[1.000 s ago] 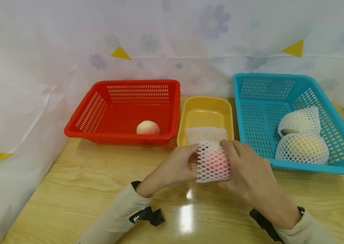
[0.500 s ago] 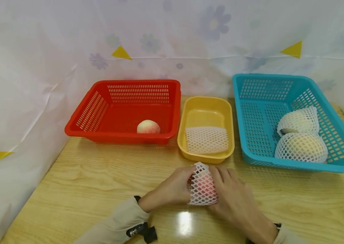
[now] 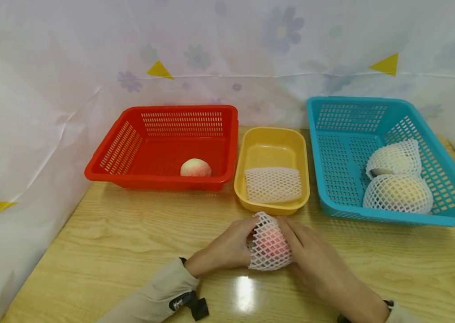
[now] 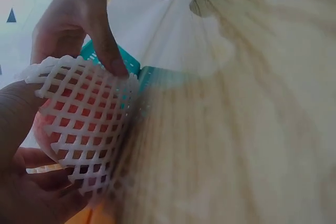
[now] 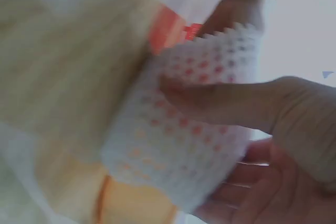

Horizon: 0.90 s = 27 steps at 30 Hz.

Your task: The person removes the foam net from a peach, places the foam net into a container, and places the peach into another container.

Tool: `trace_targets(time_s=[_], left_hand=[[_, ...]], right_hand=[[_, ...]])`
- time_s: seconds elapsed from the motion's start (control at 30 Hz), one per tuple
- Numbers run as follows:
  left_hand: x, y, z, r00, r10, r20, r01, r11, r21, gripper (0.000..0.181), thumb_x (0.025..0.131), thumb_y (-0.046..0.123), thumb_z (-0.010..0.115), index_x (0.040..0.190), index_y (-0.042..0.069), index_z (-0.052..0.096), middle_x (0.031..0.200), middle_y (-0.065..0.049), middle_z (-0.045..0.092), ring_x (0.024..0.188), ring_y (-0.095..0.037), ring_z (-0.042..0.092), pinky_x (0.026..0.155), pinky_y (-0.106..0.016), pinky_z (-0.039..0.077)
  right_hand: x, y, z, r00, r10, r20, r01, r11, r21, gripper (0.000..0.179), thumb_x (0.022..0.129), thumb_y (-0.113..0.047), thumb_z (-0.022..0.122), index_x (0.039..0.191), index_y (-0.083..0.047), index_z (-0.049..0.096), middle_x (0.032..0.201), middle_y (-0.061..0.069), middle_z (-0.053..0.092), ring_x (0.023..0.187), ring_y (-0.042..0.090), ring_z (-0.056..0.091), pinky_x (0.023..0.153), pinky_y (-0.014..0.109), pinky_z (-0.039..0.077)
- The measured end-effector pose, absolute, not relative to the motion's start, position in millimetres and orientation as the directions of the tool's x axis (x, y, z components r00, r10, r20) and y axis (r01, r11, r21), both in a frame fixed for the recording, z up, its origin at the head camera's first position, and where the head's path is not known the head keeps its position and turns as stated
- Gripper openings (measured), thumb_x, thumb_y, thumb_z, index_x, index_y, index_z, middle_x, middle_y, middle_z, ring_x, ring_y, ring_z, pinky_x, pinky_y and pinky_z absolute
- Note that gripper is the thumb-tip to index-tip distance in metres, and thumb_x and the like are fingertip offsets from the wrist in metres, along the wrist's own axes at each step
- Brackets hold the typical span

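A pink-red peach [image 3: 271, 242] sits inside a white foam fruit net [image 3: 269, 264], held between both hands just above the table in the head view. My left hand [image 3: 231, 244] grips the netted peach at the net's open left end; in the left wrist view its thumb [image 4: 16, 111] lies at the rim and its fingers curl beneath. From the other side my right hand [image 3: 312, 255] holds it, the thumb [image 5: 210, 98] lying across the mesh in the right wrist view and the fingers behind. The peach's far side is hidden.
A red basket [image 3: 158, 179] at back left holds one bare peach [image 3: 196, 168]. In the yellow tray [image 3: 273, 148] lies a flat foam net [image 3: 273, 185]. The blue basket [image 3: 338, 148] at right contains two netted fruits [image 3: 398, 194]. A patterned white curtain [image 3: 211, 40] hangs behind.
Both hands have drawn the netted peach toward the table's front, away from over the yellow tray, uncovering the tray's foam net. Over the last half second the right hand shifts slightly around the net.
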State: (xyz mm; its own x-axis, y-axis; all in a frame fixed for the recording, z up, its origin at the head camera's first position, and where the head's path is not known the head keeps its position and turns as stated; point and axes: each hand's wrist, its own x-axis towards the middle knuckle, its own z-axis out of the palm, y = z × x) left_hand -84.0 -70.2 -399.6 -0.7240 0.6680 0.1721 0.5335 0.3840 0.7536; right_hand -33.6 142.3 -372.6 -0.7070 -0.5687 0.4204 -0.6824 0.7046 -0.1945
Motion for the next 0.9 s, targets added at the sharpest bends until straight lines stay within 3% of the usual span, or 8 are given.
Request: trace_targets(time_s=[0.27,0.4,0.57,0.7,0.9], left_hand=[[-89,-68,-421,-0.732,0.648,0.211,0.512,0.319,0.797,0.061,0.069,0.017,0.083,0.121,0.004,0.056,0.112,-0.007,0.063,0.103,-0.01,0.057,0.091,-0.023,0.045],[-89,-69,-424,-0.736,0.631,0.243,0.535,0.324,0.78,0.066,0.067,0.019,0.084,0.123,0.004,0.055,0.114,-0.008,0.062,0.105,-0.013,0.056,0.094,-0.026,0.045],[-88,-70,-426,-0.74,0.612,0.279,0.531,0.277,0.801,0.072,0.065,0.018,0.085,0.127,0.003,0.053,0.118,-0.011,0.06,0.11,-0.015,0.054,0.098,-0.029,0.043],[-86,-71,-428,-0.749,0.595,0.292,0.52,0.254,0.815,0.068,0.064,0.016,0.085,0.124,0.003,0.055,0.116,-0.01,0.061,0.108,-0.014,0.055,0.097,-0.029,0.044],[-86,-72,-429,-0.758,0.584,0.29,0.505,0.244,0.828,0.062,0.067,0.015,0.083,0.123,0.003,0.057,0.115,-0.01,0.064,0.107,-0.012,0.058,0.095,-0.028,0.046]], right_hand=[[-35,139,-382,-0.734,-0.535,0.418,-0.638,0.753,-0.157,0.083,0.069,0.008,0.073,0.142,0.006,0.034,0.132,0.027,0.051,0.115,0.041,0.055,0.092,0.053,0.047],[-37,142,-377,-0.765,-0.549,0.337,-0.627,0.755,-0.195,0.083,0.072,0.009,0.073,0.144,0.006,0.031,0.135,0.027,0.048,0.117,0.04,0.054,0.092,0.051,0.048],[-39,155,-367,-0.728,-0.616,0.302,-0.683,0.691,-0.238,0.083,0.072,0.004,0.078,0.143,0.007,0.036,0.141,0.024,0.046,0.119,0.038,0.053,0.09,0.049,0.049],[-38,158,-366,-0.672,-0.661,0.335,-0.737,0.643,-0.209,0.082,0.068,0.002,0.081,0.139,0.01,0.04,0.138,0.026,0.048,0.116,0.039,0.055,0.087,0.048,0.05],[-38,150,-371,-0.711,-0.627,0.317,-0.699,0.679,-0.224,0.078,0.071,0.007,0.077,0.138,0.012,0.039,0.136,0.029,0.049,0.115,0.041,0.055,0.089,0.049,0.049]])
